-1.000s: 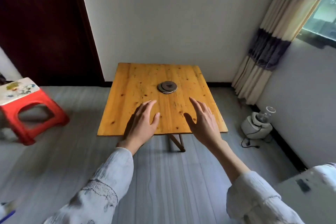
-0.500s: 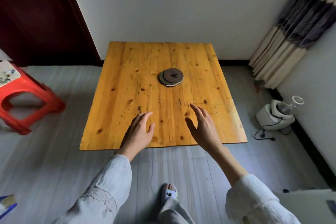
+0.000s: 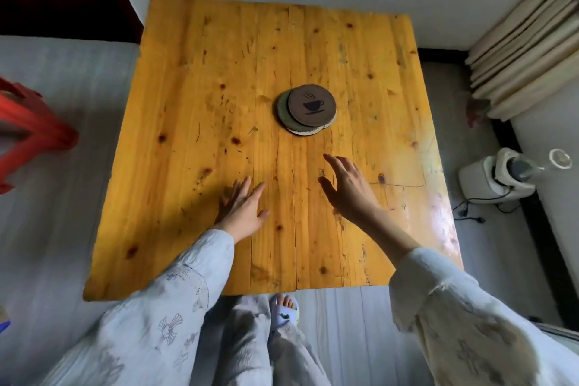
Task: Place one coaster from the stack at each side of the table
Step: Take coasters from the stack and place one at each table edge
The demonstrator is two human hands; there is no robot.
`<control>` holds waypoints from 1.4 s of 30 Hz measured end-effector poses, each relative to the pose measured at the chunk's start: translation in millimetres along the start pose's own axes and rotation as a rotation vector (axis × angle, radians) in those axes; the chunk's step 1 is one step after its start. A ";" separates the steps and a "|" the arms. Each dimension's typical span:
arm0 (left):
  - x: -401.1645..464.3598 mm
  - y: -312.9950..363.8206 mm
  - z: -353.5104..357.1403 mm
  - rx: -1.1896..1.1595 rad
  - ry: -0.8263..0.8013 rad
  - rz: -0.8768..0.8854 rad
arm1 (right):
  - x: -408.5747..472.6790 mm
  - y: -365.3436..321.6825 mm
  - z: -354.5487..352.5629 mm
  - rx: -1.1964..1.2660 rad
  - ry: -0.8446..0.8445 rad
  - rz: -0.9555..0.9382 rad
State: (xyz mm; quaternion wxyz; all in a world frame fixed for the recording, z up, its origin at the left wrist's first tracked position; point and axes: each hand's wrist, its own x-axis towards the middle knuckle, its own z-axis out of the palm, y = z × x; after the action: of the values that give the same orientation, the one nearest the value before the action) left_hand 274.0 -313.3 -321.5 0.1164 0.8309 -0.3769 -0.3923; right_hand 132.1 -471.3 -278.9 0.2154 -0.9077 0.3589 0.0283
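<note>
coaster stack [image 3: 307, 110] sits near the middle of the wooden table [image 3: 194, 110], top coaster [image 3: 312, 105] brown with a cup print, lower ones fanned out left and below it; right hand [image 3: 349, 186] over the table just short of the stack, fingers spread, holding nothing; left hand [image 3: 242, 208] lower and to the left, palm down, open, empty; red stool [image 3: 28, 131] on the floor well left of the table

no readable text, cup emblem on top coaster [image 3: 312, 105]
</note>
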 end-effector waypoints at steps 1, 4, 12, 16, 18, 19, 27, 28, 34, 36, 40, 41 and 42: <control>16.6 -5.0 -0.6 0.053 -0.011 0.000 | 15.8 1.2 4.8 -0.018 -0.023 0.012; 56.4 -18.8 -7.5 0.216 -0.011 0.040 | 63.3 2.3 19.2 -0.061 -0.081 0.033; 78.9 -45.3 -1.8 0.373 0.034 0.015 | 166.4 -12.0 49.6 -0.132 0.107 0.118; 82.5 -40.9 -5.4 0.382 0.025 0.001 | 190.2 -11.9 58.1 -0.234 0.044 0.120; 80.4 -40.3 -5.7 0.390 0.013 -0.001 | 191.2 -8.1 58.6 -0.268 0.071 0.104; 79.3 -39.9 -5.5 0.391 0.008 -0.003 | 190.7 -6.4 58.0 -0.291 0.082 0.085; 80.8 -43.5 -2.8 0.381 0.009 -0.014 | 179.3 -8.0 48.8 -0.353 0.061 -0.019; 81.2 -44.2 -2.2 0.386 0.009 -0.019 | 173.3 -5.8 48.5 -0.341 0.058 -0.038; 83.1 -45.4 0.0 0.379 -0.005 -0.043 | 117.1 9.6 54.1 -0.284 -0.048 -0.163; 84.3 -44.0 -1.3 0.377 -0.012 -0.059 | 97.2 10.5 57.3 -0.259 -0.063 -0.187; 84.0 -42.2 -0.6 0.374 -0.010 -0.076 | 45.9 8.8 67.4 -0.233 -0.096 -0.260; 83.2 -42.0 0.4 0.369 -0.007 -0.082 | 33.0 8.0 69.8 -0.243 -0.106 -0.284; 82.5 -41.7 1.5 0.358 -0.001 -0.087 | 21.3 7.6 72.4 -0.254 -0.119 -0.305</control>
State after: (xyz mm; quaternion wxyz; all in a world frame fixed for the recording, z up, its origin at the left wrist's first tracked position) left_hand 328.8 -343.7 -389.4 -0.0505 0.8538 -0.4044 -0.3239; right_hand 150.3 -460.1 -351.7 0.1218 -0.9681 0.1976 0.0939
